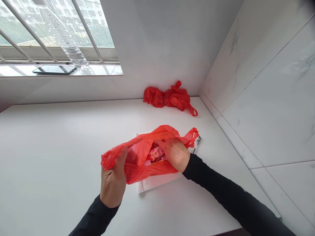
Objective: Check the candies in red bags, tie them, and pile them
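A red plastic bag (137, 172) lies with its mouth spread wide above a white notebook (157, 183). Wrapped candies (157, 153) in pink and dark red wrappers show inside it. At the bag's left end, my left hand (114, 178) is closed on the rim, thumb on the inner side. My right hand (176, 153) reaches into the mouth from the right, beside the candies. One of its fingers stretches left along the far inner side; the others are hidden beneath the hand, so I cannot see whether they hold a candy.
Two crumpled red plastic bags (177, 97) lie against the back wall. A pen (197, 144) sticks out at the bag's right. On the window sill stand a clear water bottle (76, 55) and a flat dark tablet or phone (54, 69). Marble-patterned tiles (270, 124) border the white table (61, 157) on the right.
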Motion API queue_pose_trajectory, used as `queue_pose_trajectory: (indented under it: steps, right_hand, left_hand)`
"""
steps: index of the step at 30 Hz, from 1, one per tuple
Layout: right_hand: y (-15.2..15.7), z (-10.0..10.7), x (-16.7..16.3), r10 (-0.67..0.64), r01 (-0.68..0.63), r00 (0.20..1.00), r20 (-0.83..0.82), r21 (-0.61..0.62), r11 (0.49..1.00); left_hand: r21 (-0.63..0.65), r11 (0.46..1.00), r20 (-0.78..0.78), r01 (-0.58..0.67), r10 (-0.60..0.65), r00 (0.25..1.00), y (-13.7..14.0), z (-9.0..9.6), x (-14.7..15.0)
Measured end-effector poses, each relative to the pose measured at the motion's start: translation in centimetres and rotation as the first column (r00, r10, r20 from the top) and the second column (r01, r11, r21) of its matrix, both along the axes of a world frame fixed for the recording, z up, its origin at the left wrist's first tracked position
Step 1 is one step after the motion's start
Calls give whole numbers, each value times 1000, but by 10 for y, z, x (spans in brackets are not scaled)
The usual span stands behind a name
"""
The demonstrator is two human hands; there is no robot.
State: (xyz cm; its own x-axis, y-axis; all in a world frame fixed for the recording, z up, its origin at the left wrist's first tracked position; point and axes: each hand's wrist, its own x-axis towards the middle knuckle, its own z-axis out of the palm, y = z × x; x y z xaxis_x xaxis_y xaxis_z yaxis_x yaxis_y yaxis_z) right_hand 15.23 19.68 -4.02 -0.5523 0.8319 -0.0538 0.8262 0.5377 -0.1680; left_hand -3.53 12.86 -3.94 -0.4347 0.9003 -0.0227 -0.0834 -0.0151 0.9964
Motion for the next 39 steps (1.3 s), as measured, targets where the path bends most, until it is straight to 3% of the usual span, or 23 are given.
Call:
queue_pose_trajectory:
  steps: [4, 10, 16, 26, 29, 33, 39]
  right_hand:
    - [4, -5, 1, -11, 11, 1000, -3, 4, 1000]
    - [4, 2, 1, -124, 123, 992, 29, 20, 992]
    - [4, 3, 9, -22, 22, 1000, -11, -24, 999]
    - [9, -7, 18, -29, 25, 995, -94, -43, 999]
    - [10, 3, 21, -12, -12, 975, -222, -109, 994]
    - [10, 15, 22, -101, -52, 847, -522, -270, 961]
    - [10, 24, 22, -195, -55, 782, -592, -377, 925]
  left_hand:
    - [-1, 1000, 2, 4, -4, 1000, -1, -3, -1]
    - [32, 999, -14, -28, 29, 999, 1, 1, 2]
    - [24, 1000, -32, -8, 9, 999, 2, 0, 2]
    - [6, 999, -44, -51, 51, 998, 3, 12, 12]
    - [4, 998, -39, -70, 70, 997, 4, 12, 11]
    - [-11, 997, -36, -72, 72, 997, 3, 10, 9]
    - [0, 998, -10, -65, 65, 998, 2, 11, 11]
